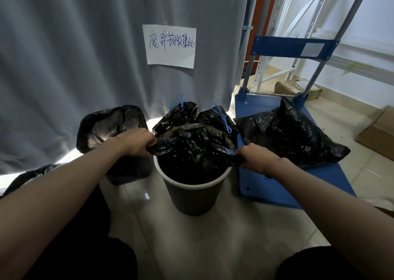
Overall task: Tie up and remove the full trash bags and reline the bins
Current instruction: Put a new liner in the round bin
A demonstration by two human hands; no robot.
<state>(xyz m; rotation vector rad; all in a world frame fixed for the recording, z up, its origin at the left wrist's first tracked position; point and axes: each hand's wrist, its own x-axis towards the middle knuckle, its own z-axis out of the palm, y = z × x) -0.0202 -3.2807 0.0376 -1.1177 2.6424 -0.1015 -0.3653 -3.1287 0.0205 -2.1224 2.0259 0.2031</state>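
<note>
The black bag [191, 149] sits at the mouth of the round bin [193, 196], bunched above its white rim, thin crinkled film stretched between two hands. The left hand [136, 143] grips the bag's left edge with fingers curled round a gathered fold; the right hand [259, 159] pinches the right edge the same way, both fists closed on plastic. It looks soft, slack and light, likely to slip and to tear if tugged at one spot, so the hold belongs on bunched film near the rim, never on a single layer (whether this one is full or a fresh liner, I cannot tell). Behind it lie two tied bags [177, 114] with blue drawstrings. To the left a lined bin [110, 126] stands by the grey curtain [85, 55]. To the right another black bag [292, 132] rests on a blue trolley [275, 186].
</note>
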